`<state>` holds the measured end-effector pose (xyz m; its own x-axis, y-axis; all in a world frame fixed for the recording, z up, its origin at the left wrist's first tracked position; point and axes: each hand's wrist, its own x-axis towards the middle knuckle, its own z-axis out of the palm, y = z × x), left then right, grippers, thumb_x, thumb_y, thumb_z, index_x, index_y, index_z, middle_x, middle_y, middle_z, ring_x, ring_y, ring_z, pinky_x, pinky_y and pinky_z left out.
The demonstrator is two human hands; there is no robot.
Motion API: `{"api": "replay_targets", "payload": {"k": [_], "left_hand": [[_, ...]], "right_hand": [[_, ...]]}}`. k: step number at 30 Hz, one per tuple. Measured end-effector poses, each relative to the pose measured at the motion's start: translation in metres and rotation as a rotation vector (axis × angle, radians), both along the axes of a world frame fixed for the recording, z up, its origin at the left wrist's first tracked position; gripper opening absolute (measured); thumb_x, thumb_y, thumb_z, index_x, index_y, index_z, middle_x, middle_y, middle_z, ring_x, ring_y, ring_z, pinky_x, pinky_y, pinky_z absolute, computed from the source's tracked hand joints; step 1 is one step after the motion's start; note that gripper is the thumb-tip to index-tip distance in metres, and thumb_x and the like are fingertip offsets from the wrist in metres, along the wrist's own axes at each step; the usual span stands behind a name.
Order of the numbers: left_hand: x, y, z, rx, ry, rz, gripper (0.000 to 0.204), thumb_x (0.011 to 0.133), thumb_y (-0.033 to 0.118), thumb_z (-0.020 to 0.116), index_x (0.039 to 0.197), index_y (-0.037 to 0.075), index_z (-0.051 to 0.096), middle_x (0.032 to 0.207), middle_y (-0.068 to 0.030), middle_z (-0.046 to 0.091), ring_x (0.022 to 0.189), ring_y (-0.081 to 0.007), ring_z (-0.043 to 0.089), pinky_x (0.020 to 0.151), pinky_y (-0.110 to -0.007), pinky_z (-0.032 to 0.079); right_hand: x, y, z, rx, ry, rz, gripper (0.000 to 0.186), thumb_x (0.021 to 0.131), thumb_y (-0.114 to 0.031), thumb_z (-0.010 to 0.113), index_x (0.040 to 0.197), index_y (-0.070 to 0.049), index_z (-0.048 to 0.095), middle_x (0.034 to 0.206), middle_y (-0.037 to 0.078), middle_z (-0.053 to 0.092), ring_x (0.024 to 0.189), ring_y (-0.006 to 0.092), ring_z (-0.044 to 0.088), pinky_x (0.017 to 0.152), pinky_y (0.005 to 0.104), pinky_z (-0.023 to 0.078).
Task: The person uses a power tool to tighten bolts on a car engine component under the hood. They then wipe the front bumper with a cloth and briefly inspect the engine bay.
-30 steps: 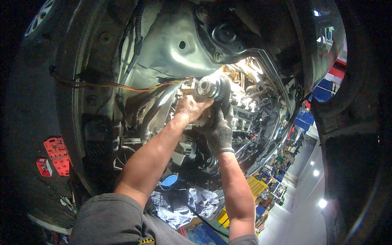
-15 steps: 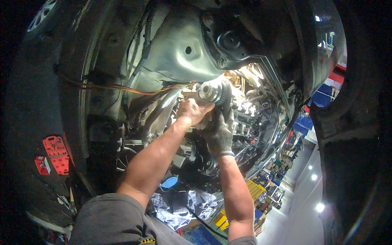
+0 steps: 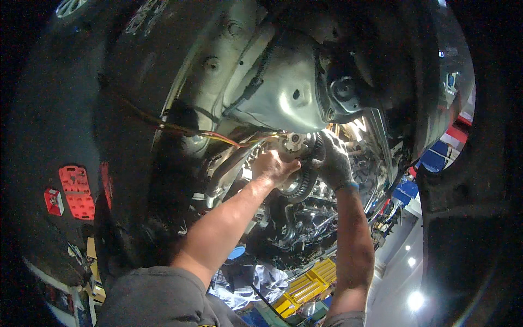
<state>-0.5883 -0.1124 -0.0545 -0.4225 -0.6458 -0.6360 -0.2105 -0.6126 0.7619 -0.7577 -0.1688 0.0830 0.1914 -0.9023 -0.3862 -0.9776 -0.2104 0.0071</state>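
High in the engine bay is a toothed pulley [image 3: 295, 143] with a silver hub and a black ribbed rim. My bare left hand [image 3: 274, 167] is closed at the hub's lower left, thumb pointing right. My right hand [image 3: 334, 162], in a grey work glove, curls against the right side of the black rim. Just below both hands shows a second ribbed wheel [image 3: 303, 188], partly covered by my left hand. My fingertips behind the pulley are hidden, and whether a belt runs round the two wheels is unclear.
Red, yellow and black wires [image 3: 222, 137] cross from the left toward the pulley. A pale metal body panel [image 3: 289, 90] overhangs it. Engine parts [image 3: 310, 218] lie below. Farther down are a white cloth [image 3: 272, 280] and yellow trays [image 3: 305, 286]; red cases [image 3: 76, 191] lie at left.
The view has shifted, so the bay sits lower and farther right. My gloved hand has moved from beneath the pulley to its right side, uncovering the second ribbed wheel below.
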Motion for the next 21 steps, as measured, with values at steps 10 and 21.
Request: {"api": "replay_targets", "payload": {"k": [10,21], "left_hand": [[-0.003,0.005,0.014,-0.043,-0.117,0.045,0.063,0.085,0.067,0.083,0.107,0.008,0.081,0.095,-0.014,0.084,0.092,-0.0332,0.082,0.086,-0.046,0.065],[-0.005,0.001,0.018,0.039,-0.152,0.001,0.067,0.081,0.071,0.085,0.111,0.011,0.083,0.104,-0.0131,0.084,0.097,-0.0323,0.082,0.087,-0.045,0.065]], "right_hand": [[0.015,-0.03,-0.018,0.108,-0.035,0.138,0.039,0.078,-0.022,0.087,0.112,-0.007,0.075,0.111,0.02,0.073,0.115,0.0418,0.068,0.099,0.0505,0.056],[-0.001,-0.007,-0.016,0.023,-0.087,0.016,0.039,0.081,-0.012,0.079,0.118,-0.01,0.068,0.115,0.016,0.067,0.117,0.0426,0.061,0.101,0.0541,0.049]]}}
